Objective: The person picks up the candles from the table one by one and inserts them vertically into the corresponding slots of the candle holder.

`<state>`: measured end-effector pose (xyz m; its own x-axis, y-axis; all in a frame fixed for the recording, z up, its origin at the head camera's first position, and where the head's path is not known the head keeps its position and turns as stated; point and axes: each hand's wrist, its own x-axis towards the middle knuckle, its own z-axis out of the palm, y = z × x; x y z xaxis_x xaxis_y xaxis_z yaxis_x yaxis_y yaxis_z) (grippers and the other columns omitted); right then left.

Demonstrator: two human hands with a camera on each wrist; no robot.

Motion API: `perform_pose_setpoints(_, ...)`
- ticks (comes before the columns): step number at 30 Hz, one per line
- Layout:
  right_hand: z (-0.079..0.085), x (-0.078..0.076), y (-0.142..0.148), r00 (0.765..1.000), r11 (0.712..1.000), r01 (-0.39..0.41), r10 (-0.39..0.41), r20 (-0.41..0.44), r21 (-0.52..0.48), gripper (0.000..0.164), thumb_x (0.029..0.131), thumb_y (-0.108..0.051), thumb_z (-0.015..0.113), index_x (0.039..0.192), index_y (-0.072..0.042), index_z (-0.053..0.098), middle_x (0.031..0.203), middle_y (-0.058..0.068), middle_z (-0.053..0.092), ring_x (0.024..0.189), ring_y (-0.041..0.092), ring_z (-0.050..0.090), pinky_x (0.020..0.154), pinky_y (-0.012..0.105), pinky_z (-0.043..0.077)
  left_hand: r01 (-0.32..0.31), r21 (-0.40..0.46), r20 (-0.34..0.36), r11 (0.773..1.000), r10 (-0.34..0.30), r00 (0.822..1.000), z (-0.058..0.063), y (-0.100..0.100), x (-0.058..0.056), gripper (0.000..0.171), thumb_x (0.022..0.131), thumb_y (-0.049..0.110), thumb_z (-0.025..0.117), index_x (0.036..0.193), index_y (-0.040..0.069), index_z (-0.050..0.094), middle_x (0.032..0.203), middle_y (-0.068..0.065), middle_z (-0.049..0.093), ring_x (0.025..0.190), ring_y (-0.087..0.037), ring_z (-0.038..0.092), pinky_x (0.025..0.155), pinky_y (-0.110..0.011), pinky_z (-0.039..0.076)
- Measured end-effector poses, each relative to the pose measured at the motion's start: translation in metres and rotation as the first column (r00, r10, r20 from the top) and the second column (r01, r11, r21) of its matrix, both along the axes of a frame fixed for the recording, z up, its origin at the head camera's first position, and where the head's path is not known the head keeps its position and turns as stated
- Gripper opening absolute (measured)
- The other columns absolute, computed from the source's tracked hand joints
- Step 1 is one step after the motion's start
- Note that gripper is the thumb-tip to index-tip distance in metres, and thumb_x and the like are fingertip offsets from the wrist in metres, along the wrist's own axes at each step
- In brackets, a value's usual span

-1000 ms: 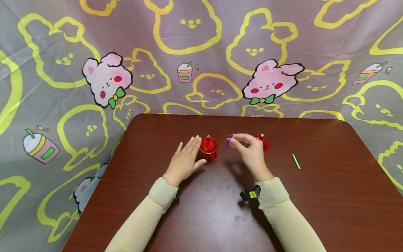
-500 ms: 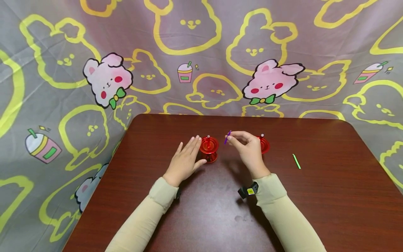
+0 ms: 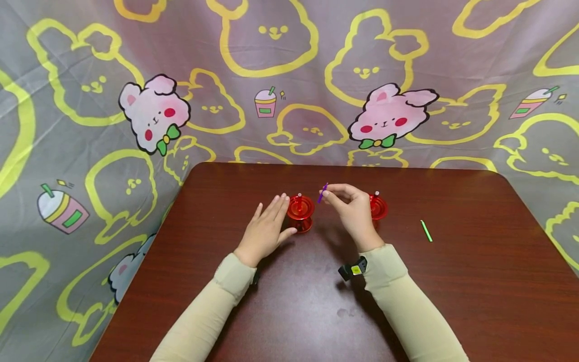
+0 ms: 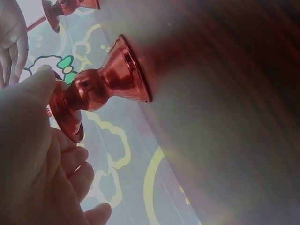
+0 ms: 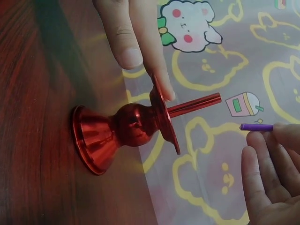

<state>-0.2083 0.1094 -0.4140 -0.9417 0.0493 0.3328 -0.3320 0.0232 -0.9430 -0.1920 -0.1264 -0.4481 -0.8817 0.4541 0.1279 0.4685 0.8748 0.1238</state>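
Note:
A shiny red candlestick (image 3: 300, 208) with a dished top and an upright thin tube stands on the table. My left hand (image 3: 266, 230) is beside it with fingers extended, the fingertips at the rim of its dish and the thumb low near its base. In the right wrist view the flared foot and round stem of the candlestick (image 5: 136, 125) show plainly. My right hand (image 3: 355, 215) pinches a thin purple candle (image 3: 323, 193) between thumb and fingertips, held in the air to the right of the tube. The candle (image 5: 258, 127) points toward the tube's side of the view.
Partly behind my right hand stands a second red candlestick (image 3: 379, 206). A thin green candle (image 3: 426, 231) lies on the brown table (image 3: 479, 281) farther right. A patterned curtain (image 3: 312, 60) hangs behind the table and along its left side.
My right hand has moved a little to the left and away from me with the purple candle, closer to the near candlestick. The left hand stays in place.

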Motion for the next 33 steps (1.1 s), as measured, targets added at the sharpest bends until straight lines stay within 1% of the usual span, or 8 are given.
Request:
perform_pose_setpoints(2, 0.001, -0.001, -0.001, 1.000, 1.000, -0.001, 0.001, -0.006, 0.000, 0.020, 0.091, -0.007, 0.076, 0.103, 0.008, 0.073, 0.100, 0.025, 0.074, 0.080, 0.013, 0.074, 0.078, 0.028, 0.060, 0.000, -0.003, -0.002, 1.000, 0.000, 1.000, 0.001, 0.000, 0.001, 0.079, 0.103, 0.052, 0.051, 0.161, 0.007, 0.024, 0.167, -0.009, 0.021, 0.155, -0.022, 0.018, 0.122, -0.053, 0.019)
perform_pose_setpoints(7, 0.003, -0.003, -0.005, 1.000, 1.000, 0.007, -0.007, -0.013, 0.020, 0.020, 0.090, -0.009, 0.077, 0.103, 0.007, 0.074, 0.100, 0.023, 0.075, 0.079, 0.014, 0.074, 0.078, 0.026, 0.060, -0.005, -0.014, -0.014, 1.000, 0.005, 1.000, 0.002, 0.000, 0.001, 0.080, 0.103, 0.053, 0.051, 0.161, 0.007, 0.023, 0.167, -0.009, 0.022, 0.155, -0.022, 0.018, 0.122, -0.053, 0.020)
perform_pose_setpoints(11, 0.004, -0.005, -0.008, 1.000, 1.000, -0.003, 0.003, -0.024, 0.010, 0.020, 0.090, -0.007, 0.077, 0.102, 0.008, 0.074, 0.099, 0.024, 0.075, 0.080, 0.013, 0.074, 0.078, 0.026, 0.060, -0.004, -0.014, -0.019, 1.000, 0.004, 1.000, 0.003, 0.000, 0.002, 0.080, 0.102, 0.053, 0.051, 0.161, 0.006, 0.024, 0.167, -0.009, 0.023, 0.154, -0.022, 0.019, 0.122, -0.054, 0.020)
perform_pose_setpoints(15, 0.005, -0.007, -0.012, 0.999, 1.000, -0.012, 0.012, -0.030, -0.003, 0.019, 0.090, -0.006, 0.077, 0.103, 0.008, 0.074, 0.100, 0.022, 0.075, 0.082, 0.015, 0.074, 0.079, 0.027, 0.060, -0.006, -0.020, -0.009, 1.000, 0.006, 1.000, 0.004, 0.000, 0.002, 0.081, 0.102, 0.054, 0.050, 0.162, 0.007, 0.022, 0.167, -0.008, 0.021, 0.155, -0.022, 0.017, 0.123, -0.052, 0.017)
perform_pose_setpoints(19, 0.005, -0.009, -0.014, 0.999, 1.000, -0.013, 0.013, -0.036, 0.000, 0.020, 0.091, -0.008, 0.077, 0.102, 0.007, 0.074, 0.099, 0.021, 0.076, 0.082, 0.018, 0.074, 0.079, 0.027, 0.060, -0.002, -0.023, -0.015, 1.000, 0.002, 1.000, 0.004, 0.000, 0.002, 0.080, 0.102, 0.053, 0.051, 0.161, 0.007, 0.024, 0.167, -0.009, 0.022, 0.155, -0.022, 0.018, 0.122, -0.053, 0.019)
perform_pose_setpoints(22, 0.007, -0.009, -0.016, 0.999, 1.000, -0.013, 0.013, -0.047, 0.011, 0.020, 0.090, -0.009, 0.078, 0.102, 0.006, 0.075, 0.099, 0.020, 0.076, 0.081, 0.016, 0.074, 0.079, 0.027, 0.060, 0.000, -0.034, -0.025, 0.999, -0.001, 1.000, 0.003, 0.000, 0.002, 0.080, 0.102, 0.054, 0.051, 0.161, 0.007, 0.024, 0.167, -0.009, 0.022, 0.154, -0.023, 0.019, 0.122, -0.054, 0.021)
perform_pose_setpoints(28, 0.009, -0.011, -0.020, 0.999, 1.000, -0.009, 0.010, -0.054, 0.021, 0.020, 0.090, -0.009, 0.078, 0.103, 0.005, 0.075, 0.098, 0.018, 0.076, 0.080, 0.012, 0.073, 0.079, 0.026, 0.059, -0.002, -0.047, -0.029, 0.999, 0.000, 1.000, 0.002, 0.000, 0.001, 0.080, 0.102, 0.054, 0.050, 0.162, 0.007, 0.023, 0.167, -0.009, 0.022, 0.155, -0.022, 0.018, 0.122, -0.054, 0.021)
perform_pose_setpoints(33, 0.012, -0.012, -0.023, 0.998, 1.000, -0.014, 0.015, -0.068, 0.013, 0.019, 0.090, -0.008, 0.078, 0.103, 0.006, 0.075, 0.098, 0.020, 0.075, 0.079, 0.011, 0.073, 0.078, 0.026, 0.060, -0.001, -0.053, -0.023, 0.999, 0.000, 1.000, 0.002, 0.000, 0.001, 0.080, 0.103, 0.054, 0.049, 0.162, 0.007, 0.022, 0.168, -0.008, 0.021, 0.155, -0.022, 0.017, 0.122, -0.053, 0.020)
